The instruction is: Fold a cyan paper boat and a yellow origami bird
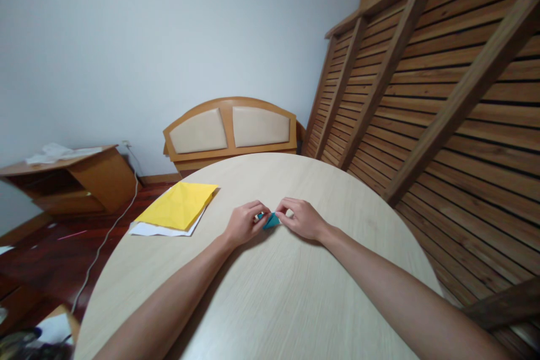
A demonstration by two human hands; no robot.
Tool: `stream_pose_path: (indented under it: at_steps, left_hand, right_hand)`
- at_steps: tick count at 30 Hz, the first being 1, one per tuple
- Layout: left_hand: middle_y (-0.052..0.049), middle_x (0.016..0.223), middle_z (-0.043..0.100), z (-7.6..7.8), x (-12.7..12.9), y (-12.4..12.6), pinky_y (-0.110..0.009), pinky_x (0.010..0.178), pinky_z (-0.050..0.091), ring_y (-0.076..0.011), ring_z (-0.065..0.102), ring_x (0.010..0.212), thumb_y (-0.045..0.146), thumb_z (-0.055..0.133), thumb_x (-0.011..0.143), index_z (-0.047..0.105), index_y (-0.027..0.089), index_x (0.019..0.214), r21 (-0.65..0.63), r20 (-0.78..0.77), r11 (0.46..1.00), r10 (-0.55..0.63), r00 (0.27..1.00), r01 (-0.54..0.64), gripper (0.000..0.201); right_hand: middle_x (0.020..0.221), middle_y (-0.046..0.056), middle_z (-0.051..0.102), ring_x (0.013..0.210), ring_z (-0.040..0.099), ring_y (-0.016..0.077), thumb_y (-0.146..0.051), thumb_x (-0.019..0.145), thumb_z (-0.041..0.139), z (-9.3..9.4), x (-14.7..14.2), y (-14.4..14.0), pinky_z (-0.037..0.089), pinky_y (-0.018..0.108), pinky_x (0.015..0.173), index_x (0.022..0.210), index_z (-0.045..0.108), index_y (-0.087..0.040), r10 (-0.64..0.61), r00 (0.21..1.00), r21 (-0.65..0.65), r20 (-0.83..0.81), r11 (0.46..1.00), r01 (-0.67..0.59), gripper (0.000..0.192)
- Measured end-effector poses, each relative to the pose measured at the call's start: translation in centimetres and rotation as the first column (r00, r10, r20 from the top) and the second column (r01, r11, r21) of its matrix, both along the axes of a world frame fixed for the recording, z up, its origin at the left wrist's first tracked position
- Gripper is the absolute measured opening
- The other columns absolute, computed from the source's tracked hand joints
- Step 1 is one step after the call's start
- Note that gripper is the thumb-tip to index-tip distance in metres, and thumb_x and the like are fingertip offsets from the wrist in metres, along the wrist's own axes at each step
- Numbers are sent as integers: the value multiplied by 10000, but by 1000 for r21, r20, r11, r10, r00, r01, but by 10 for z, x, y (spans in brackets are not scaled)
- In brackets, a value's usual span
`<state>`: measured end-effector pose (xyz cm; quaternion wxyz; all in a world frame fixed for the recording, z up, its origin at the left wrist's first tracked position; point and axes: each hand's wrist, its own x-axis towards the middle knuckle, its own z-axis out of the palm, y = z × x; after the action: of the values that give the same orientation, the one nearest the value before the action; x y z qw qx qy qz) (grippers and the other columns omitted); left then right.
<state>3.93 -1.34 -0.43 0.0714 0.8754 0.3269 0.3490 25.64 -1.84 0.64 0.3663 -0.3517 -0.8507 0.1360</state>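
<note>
A small folded piece of blue paper (271, 220) lies on the round pale wooden table (270, 292), pinched between both hands. My left hand (243, 224) grips its left end with curled fingers. My right hand (300, 218) holds its right end, fingertips pressing down on it. Most of the blue paper is hidden under the fingers. Both forearms stretch across the table towards it.
A yellow creased paper sheet (179, 205) lies on white sheets (145, 229) at the table's left side. Beyond the table stand a wooden headboard (230, 130), a slatted wooden frame (422, 95) on the right, a low wooden cabinet (71, 177) and a white cable (109, 236) on the floor.
</note>
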Motion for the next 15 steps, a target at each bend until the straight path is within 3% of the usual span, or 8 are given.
stream_pose_path:
  at_steps: [15]
  left_hand:
    - [-50, 840, 662, -1, 0, 1, -201, 598, 497, -113, 600, 661, 265, 498, 955, 666, 181, 902, -3, 4, 1000, 16, 1000, -16, 195]
  right_hand:
    - [840, 26, 697, 774, 625, 160, -237, 929, 582, -3, 2, 3, 445, 275, 715, 869, 674, -195, 11, 1000, -26, 1, 1000, -11, 118]
